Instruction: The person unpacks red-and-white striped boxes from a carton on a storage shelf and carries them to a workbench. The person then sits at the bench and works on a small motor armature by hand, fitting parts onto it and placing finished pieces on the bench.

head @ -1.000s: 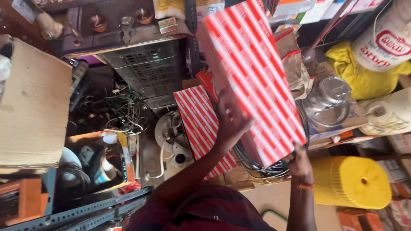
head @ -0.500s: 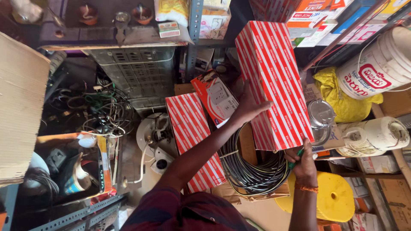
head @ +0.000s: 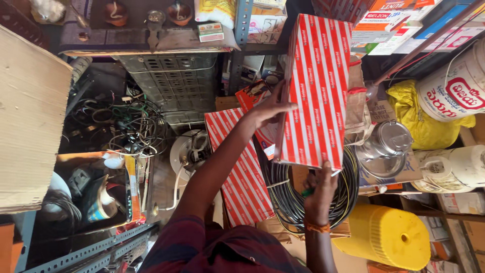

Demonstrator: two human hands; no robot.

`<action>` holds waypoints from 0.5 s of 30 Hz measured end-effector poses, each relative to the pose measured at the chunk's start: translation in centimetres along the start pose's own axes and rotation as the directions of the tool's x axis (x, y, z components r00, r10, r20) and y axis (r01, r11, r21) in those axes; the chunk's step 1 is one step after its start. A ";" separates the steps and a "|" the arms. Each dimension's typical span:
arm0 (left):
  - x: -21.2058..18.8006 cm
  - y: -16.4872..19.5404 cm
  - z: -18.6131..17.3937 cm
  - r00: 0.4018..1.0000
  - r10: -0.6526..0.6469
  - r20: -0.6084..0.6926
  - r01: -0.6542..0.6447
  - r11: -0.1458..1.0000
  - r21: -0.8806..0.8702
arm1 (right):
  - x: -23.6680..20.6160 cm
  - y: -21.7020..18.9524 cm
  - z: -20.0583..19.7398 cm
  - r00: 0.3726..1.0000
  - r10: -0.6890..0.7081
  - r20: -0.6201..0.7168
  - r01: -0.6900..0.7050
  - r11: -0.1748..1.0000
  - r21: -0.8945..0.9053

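from the head view, we see our left hand (head: 270, 108) spread flat against the long left edge of a red-and-white striped box (head: 316, 91), fingers wrapping onto its face, while our right hand (head: 319, 191) cups the lower edge from beneath, clenched on it with something thin and green pinched alongside. the box stands tilted, held up between both hands in front of the shelves.

we judge it a stiff cardboard carton, flat and broad, its printed skin probably a little slick; both hands manage it without strain showing, so it seems light to moderate, though we cannot tell what is inside. the edges and corners give the surest hold, one hand under, one steadying the side, as the wide face could buckle if squeezed.

below the left forearm leans a second striped box (head: 245, 172). just under the right hand lies a coil of black cable (head: 283, 194), and right of that wrist sits a yellow drum (head: 386, 235).
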State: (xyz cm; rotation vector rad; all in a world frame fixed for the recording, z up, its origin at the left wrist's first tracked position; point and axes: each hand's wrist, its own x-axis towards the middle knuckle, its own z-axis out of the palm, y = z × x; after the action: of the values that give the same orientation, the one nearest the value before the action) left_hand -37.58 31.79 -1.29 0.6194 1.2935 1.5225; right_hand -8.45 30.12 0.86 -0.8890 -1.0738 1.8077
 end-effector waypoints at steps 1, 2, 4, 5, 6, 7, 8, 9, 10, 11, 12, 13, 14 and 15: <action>0.3 -0.1 -0.5 1.000 -0.015 0.000 0.015 0.999 -0.048 | 0.0 0.2 0.9 1.000 0.014 -0.025 -0.014 1.000 -0.008; 0.5 -0.3 -0.9 0.999 0.031 -0.010 -0.032 0.997 -0.077 | 0.3 0.3 1.9 0.998 0.025 -0.049 -0.026 1.000 -0.015; 1.2 -1.1 -1.7 0.991 0.127 -0.035 -0.130 0.982 -0.135 | 0.5 0.4 3.1 0.996 0.055 -0.064 -0.056 0.998 -0.014; 1.6 -1.5 -2.1 0.989 0.141 -0.054 -0.148 0.973 -0.180 | 0.8 0.3 3.5 0.996 0.073 -0.054 -0.073 0.997 -0.003; 1.8 -2.1 -2.3 0.985 0.155 -0.072 -0.167 0.961 -0.221 | 1.3 0.3 3.9 0.995 0.089 -0.043 -0.089 0.996 0.010; 2.1 -2.6 -2.4 0.982 0.167 -0.087 -0.185 0.948 -0.261 | 1.8 0.1 4.0 0.997 0.071 -0.006 -0.071 0.997 -0.014; 2.5 -3.1 -2.3 0.974 0.189 -0.123 -0.217 0.933 -0.288 | 2.6 -0.4 3.6 0.998 0.053 0.028 -0.052 0.998 -0.039; 2.8 -3.5 -1.9 0.966 0.204 -0.157 -0.245 0.917 -0.316 | 3.4 -0.9 3.0 0.998 0.038 0.058 -0.034 0.997 -0.065; 3.2 -3.8 -1.5 0.958 0.214 -0.190 -0.269 0.900 -0.342 | 4.4 -1.3 2.4 0.994 0.067 0.089 -0.063 0.997 -0.044; 3.7 -3.8 -0.8 0.929 0.267 -0.256 -0.339 0.892 -0.300 | 5.6 -1.8 1.8 0.988 0.097 0.120 -0.095 0.995 -0.024; 4.2 -3.8 0.2 0.893 0.317 -0.320 -0.404 0.879 -0.255 | 6.9 -2.1 1.1 0.980 0.130 0.151 -0.130 0.991 -0.008; 4.4 -3.7 0.9 0.849 0.364 -0.383 -0.463 0.862 -0.208 | 8.2 -2.2 0.6 0.976 0.149 0.160 -0.156 0.987 0.034; 4.5 -3.5 1.3 0.831 0.366 -0.419 -0.460 0.876 -0.145 | 9.7 -2.3 0.1 0.971 0.170 0.169 -0.185 0.980 0.072; 4.5 -3.3 1.5 0.808 0.373 -0.455 -0.454 0.887 -0.080 | 11.4 -2.4 0.0 0.965 0.191 0.182 -0.213 0.971 0.110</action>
State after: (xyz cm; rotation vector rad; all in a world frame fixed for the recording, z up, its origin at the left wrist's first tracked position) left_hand -36.77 36.25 -4.84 0.4783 1.3713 2.2172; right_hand -12.32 41.10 1.31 -0.8014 -0.9861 2.1300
